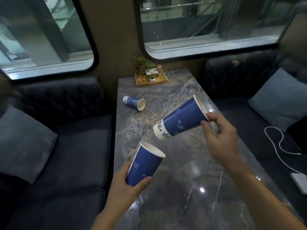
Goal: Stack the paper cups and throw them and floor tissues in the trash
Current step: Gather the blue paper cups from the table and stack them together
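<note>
My left hand [128, 181] grips a blue paper cup [144, 163] by its lower part, mouth tilted up and to the right. My right hand [219, 133] pinches the rim of a second blue paper cup [181, 120], held tilted above the table with its white base pointing down-left toward the first cup's mouth. The two cups are apart. A third blue cup [134, 102] lies on its side farther back on the marble table [191, 180], mouth facing right. No tissues or trash bin are in sight.
A wooden tray [150, 78] with a small plant and jars sits at the table's far end under the window. Dark sofas with grey cushions [25, 141] flank the table. A white cable [280, 143] and a white device lie on the right seat.
</note>
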